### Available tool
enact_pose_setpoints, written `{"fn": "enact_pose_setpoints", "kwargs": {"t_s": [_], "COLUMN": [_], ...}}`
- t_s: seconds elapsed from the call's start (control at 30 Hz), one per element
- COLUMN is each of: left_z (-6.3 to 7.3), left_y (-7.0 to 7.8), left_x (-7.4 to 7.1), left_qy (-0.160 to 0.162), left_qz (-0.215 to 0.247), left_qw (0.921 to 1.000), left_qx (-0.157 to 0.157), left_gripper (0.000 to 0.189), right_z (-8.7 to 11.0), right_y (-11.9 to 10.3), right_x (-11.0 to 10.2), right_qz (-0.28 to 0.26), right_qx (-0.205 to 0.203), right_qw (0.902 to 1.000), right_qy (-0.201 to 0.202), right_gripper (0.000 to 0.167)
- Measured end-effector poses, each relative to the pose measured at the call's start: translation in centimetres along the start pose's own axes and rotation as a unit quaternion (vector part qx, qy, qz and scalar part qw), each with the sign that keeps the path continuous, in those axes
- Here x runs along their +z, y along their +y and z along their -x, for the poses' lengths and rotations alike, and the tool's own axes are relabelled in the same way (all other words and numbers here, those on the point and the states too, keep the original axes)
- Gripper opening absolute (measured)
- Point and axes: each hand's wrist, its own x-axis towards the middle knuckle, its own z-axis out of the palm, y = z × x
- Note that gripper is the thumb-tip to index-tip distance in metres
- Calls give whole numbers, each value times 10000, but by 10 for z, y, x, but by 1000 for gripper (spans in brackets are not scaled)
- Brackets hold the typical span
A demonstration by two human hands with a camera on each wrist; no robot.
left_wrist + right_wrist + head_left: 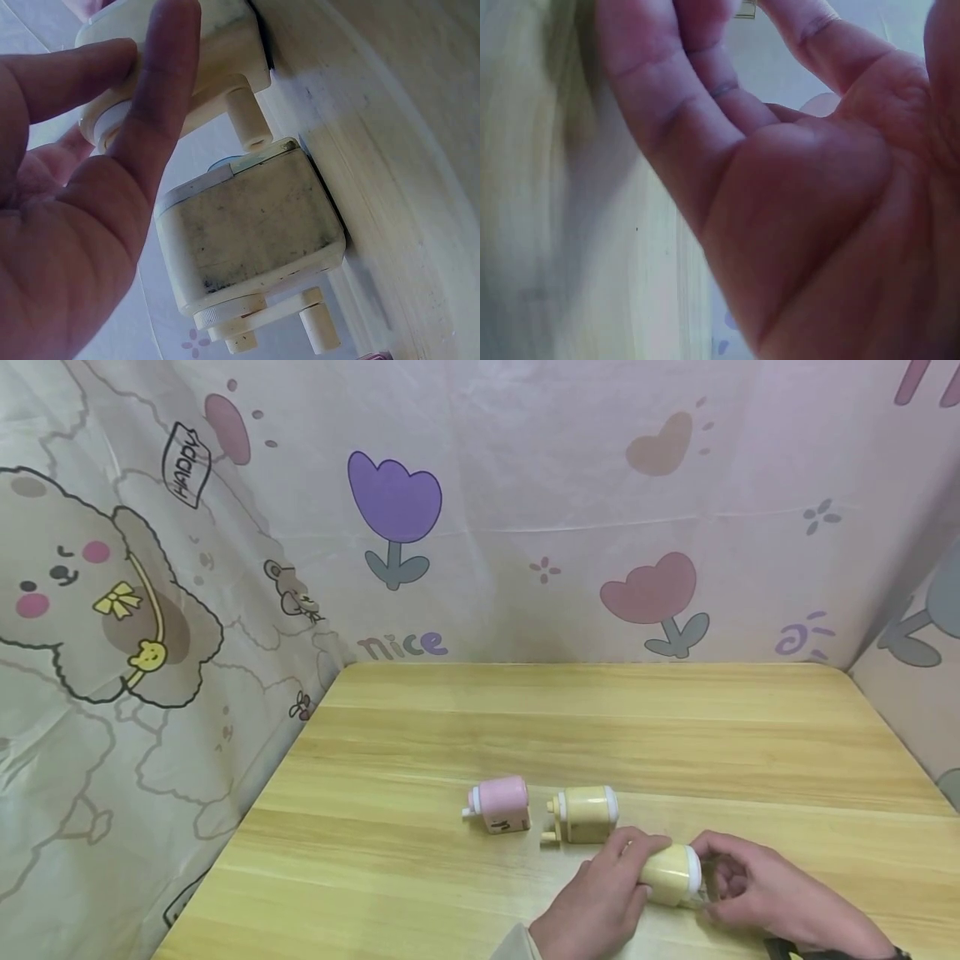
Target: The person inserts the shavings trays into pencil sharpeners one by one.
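Observation:
A yellow crank pencil sharpener (663, 872) with a white end lies on its side between both hands at the front right of the table. My left hand (600, 897) grips its crank end, thumb and fingers on either side of the body. Around the white end curls my right hand (765, 885), its thumb by a small clear part low on that end. In the left wrist view, the sharpener's crank handle (249, 120) sticks out below the fingers. The right wrist view is mostly palm, with a sliver of the clear part (746, 9) near the fingertips.
A second yellow sharpener (588, 816) stands just beyond the left hand, its crank facing left. Further left is a pink sharpener (504, 804) with a white crank. The wooden table (390, 860) meets a printed cloth (495, 568) at the back and left.

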Motion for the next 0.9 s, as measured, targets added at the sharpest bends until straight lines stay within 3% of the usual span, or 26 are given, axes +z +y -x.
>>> {"fn": "enact_pose_setpoints", "kwargs": {"t_s": [0.27,0.6,0.9], "left_z": [0,0,0], "left_y": [0,-1,-1], "left_x": [0,2,2], "left_qy": [-100,-80,-217], "left_qz": [29,-64,74], "left_qw": [9999,9999,9997], "left_qx": [-133,-38,-113], "left_gripper": [60,59,61], "right_z": [-5,-6,-5], "right_y": [-2,-3,-3], "right_x": [6,7,7], "right_qz": [218,183,539], "right_qx": [66,207,293], "right_qw": [9996,9996,9977], "right_qy": [139,109,293], "right_gripper": [45,54,62]}}
